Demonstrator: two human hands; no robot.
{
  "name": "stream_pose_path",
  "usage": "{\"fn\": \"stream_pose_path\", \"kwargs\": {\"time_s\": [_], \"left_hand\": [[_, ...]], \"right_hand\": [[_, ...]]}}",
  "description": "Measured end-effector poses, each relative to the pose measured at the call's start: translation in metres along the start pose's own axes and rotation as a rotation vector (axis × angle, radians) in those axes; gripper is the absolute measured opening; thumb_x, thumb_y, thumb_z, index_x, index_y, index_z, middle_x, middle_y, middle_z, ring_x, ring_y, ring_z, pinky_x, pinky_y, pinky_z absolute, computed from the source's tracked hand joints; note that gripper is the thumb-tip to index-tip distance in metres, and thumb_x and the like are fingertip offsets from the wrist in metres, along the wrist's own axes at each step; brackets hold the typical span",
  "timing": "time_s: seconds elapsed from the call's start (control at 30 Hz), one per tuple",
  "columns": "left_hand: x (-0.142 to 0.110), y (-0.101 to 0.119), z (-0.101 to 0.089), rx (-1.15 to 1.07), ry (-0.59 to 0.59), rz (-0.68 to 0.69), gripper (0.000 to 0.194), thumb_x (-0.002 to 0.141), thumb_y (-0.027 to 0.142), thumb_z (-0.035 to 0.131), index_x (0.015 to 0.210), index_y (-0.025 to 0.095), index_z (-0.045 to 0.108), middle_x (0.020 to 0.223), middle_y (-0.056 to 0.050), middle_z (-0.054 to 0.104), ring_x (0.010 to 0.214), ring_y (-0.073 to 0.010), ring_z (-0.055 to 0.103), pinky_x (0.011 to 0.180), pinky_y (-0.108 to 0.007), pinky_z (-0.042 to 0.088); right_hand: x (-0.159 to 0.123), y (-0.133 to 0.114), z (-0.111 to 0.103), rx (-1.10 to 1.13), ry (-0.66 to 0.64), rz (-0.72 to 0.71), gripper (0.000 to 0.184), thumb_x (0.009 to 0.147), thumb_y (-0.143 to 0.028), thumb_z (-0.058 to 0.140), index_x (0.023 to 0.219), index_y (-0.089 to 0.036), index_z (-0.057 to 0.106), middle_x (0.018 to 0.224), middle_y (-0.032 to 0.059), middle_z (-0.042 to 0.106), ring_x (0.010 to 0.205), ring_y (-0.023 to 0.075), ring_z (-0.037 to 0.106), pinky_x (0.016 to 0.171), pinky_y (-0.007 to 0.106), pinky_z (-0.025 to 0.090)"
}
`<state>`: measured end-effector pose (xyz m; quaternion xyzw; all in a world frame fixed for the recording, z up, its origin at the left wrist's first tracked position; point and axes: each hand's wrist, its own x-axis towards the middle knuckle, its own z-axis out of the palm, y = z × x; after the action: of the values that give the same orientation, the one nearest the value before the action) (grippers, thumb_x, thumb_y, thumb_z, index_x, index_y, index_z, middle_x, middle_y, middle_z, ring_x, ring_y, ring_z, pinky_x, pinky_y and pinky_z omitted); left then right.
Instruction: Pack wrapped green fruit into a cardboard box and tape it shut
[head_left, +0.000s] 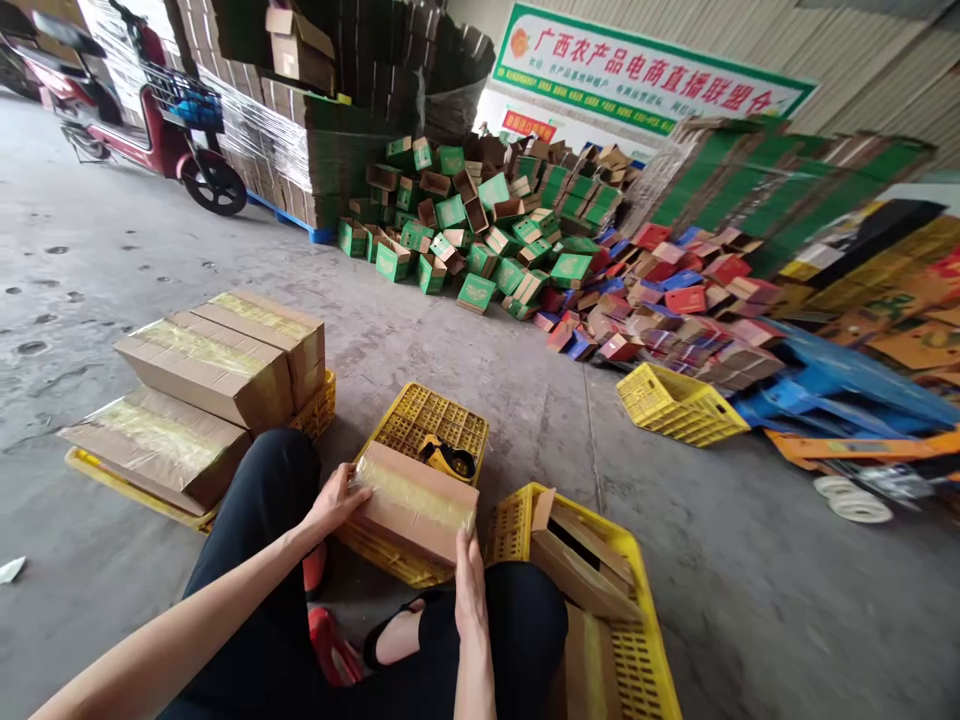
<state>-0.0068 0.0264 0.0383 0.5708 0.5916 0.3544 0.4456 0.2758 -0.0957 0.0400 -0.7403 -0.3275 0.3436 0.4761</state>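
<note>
Between my two hands is a brown cardboard box (416,500) with clear yellowish tape along its top. My left hand (337,500) grips its left end, thumb on top. At the right end, my right hand (469,575) presses its fingers against the near corner. The box is over an upturned yellow plastic crate (450,415); whether it rests fully on it I cannot tell. Just behind the box, a black and yellow tape dispenser (448,457) lies on the crate. Beside my right knee, a yellow crate (649,600) holds a box with raised flaps (581,560).
Taped boxes (202,365) are stacked on yellow crates to my left. Heaps of green boxes (480,260) and red and blue boxes (675,300) lie ahead. A yellow crate (679,405) and a blue pallet jack (847,385) stand right. A red scooter (161,150) is parked far left.
</note>
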Motion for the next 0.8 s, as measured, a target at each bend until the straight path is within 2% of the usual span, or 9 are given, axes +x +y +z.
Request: {"fn": "stream_pose_path", "kwargs": {"time_s": [0.17, 0.33, 0.47, 0.63, 0.8], "left_hand": [[-0.015, -0.028, 0.018, 0.147, 0.042, 0.104, 0.056, 0.082, 0.049, 0.065, 0.127, 0.015, 0.057, 0.119, -0.015, 0.065, 0.114, -0.0336, 0.063, 0.100, -0.051, 0.050], [-0.021, -0.039, 0.027, 0.262, 0.066, 0.218, 0.061, 0.093, 0.046, 0.056, 0.146, 0.017, 0.048, 0.123, -0.015, 0.063, 0.115, -0.0333, 0.062, 0.102, -0.052, 0.049], [-0.024, -0.048, 0.029, 0.282, 0.059, 0.257, 0.068, 0.099, 0.049, 0.050, 0.157, 0.018, 0.037, 0.130, -0.017, 0.062, 0.120, -0.0336, 0.061, 0.103, -0.052, 0.049], [-0.027, -0.052, 0.033, 0.241, 0.058, 0.356, 0.071, 0.103, 0.050, 0.044, 0.163, 0.019, 0.025, 0.154, -0.019, 0.048, 0.143, -0.0336, 0.047, 0.115, -0.052, 0.042], [-0.027, -0.047, 0.033, 0.264, 0.030, 0.436, 0.064, 0.105, 0.045, 0.042, 0.164, 0.023, 0.025, 0.165, -0.013, 0.035, 0.152, -0.0286, 0.035, 0.121, -0.046, 0.039]], "right_hand": [[0.005, 0.012, 0.006, -0.064, 0.018, 0.047, 0.084, 0.081, -0.070, 0.060, 0.143, -0.012, 0.061, 0.148, 0.0149, 0.058, 0.141, 0.0326, 0.051, 0.117, 0.037, 0.039], [0.009, 0.017, 0.004, -0.032, 0.089, 0.050, 0.079, 0.081, -0.068, 0.058, 0.135, -0.012, 0.068, 0.142, 0.0144, 0.063, 0.136, 0.0324, 0.056, 0.113, 0.037, 0.043], [0.013, 0.022, 0.005, -0.065, 0.144, 0.070, 0.078, 0.080, -0.069, 0.055, 0.127, -0.010, 0.074, 0.136, 0.0158, 0.067, 0.132, 0.0339, 0.060, 0.109, 0.038, 0.047], [0.014, 0.025, 0.007, -0.103, 0.175, 0.049, 0.084, 0.078, -0.075, 0.049, 0.122, -0.007, 0.076, 0.132, 0.0201, 0.069, 0.128, 0.0364, 0.062, 0.108, 0.041, 0.048], [0.017, 0.027, 0.011, -0.194, 0.219, -0.040, 0.086, 0.080, -0.076, 0.045, 0.121, -0.007, 0.076, 0.127, 0.0209, 0.072, 0.123, 0.0364, 0.066, 0.105, 0.040, 0.050]]}}
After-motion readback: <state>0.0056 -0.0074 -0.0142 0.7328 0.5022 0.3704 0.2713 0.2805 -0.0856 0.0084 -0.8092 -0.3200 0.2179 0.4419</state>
